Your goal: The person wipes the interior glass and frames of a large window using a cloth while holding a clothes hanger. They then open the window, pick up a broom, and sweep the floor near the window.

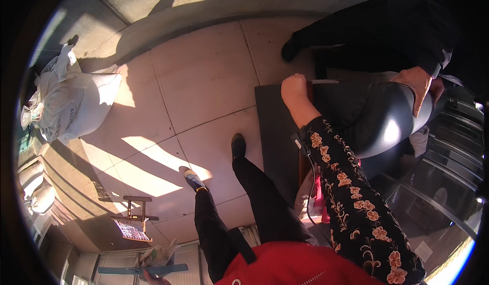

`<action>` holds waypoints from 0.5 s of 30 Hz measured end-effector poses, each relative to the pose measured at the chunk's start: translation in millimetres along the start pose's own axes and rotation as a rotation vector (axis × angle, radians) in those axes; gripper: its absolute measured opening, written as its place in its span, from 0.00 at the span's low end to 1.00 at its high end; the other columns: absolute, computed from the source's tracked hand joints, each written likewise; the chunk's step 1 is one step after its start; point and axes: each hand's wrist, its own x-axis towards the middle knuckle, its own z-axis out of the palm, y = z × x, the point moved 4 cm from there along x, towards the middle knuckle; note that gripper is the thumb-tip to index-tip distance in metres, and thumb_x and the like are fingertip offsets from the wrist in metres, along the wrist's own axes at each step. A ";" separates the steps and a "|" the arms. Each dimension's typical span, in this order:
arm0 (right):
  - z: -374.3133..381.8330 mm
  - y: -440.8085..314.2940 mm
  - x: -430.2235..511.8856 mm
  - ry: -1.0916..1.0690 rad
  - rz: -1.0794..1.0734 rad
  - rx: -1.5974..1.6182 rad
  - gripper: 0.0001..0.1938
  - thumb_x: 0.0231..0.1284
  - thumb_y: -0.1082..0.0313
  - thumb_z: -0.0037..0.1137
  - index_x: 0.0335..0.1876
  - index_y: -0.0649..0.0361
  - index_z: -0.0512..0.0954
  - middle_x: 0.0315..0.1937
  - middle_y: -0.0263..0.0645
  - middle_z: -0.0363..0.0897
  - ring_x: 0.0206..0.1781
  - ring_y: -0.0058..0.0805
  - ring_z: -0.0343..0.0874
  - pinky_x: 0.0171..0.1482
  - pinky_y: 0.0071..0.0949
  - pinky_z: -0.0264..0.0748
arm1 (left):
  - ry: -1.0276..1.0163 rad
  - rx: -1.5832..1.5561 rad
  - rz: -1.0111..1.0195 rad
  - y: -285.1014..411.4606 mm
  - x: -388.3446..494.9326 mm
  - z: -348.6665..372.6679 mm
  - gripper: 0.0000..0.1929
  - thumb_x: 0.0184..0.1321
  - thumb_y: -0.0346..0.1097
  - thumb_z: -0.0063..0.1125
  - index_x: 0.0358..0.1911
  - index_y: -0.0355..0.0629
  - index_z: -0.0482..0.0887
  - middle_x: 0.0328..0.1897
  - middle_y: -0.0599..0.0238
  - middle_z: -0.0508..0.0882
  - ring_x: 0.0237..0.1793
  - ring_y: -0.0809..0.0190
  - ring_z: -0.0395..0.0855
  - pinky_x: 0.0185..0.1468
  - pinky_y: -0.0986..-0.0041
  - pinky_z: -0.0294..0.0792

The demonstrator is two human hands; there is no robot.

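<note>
My right hand (295, 88), below a black sleeve with embroidered flowers, is curled at the far end of a black armchair's wood-trimmed arm (275, 132). Its fingertips are turned away from view. At the bottom left, my left hand (153, 279) is partly cut off by the picture's rim. Its fingers close on a long blue-grey plastic bar (168, 269). A crumpled plastic bag (157, 255) shows right beyond that bar. The armchair's glossy black leather cushion (386, 128) lies to the right of my forearm.
Another person in dark clothes bends over the chair, one hand (416, 84) on the leather. White woven sacks (80, 101) stand at the left on the tiled floor (198, 71). A small folding stool (131, 225) is at lower left. Glass panels (435, 204) line the right.
</note>
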 end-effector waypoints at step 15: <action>-12.5 1.3 -75.8 -0.023 -0.010 -0.019 0.13 0.62 0.63 0.50 0.44 0.53 0.86 0.43 0.35 0.85 0.53 0.35 0.77 0.53 0.36 0.69 | -0.337 -0.044 0.005 44.8 37.3 44.9 0.27 0.60 0.53 0.64 0.59 0.48 0.76 0.59 0.65 0.79 0.59 0.57 0.76 0.63 0.58 0.69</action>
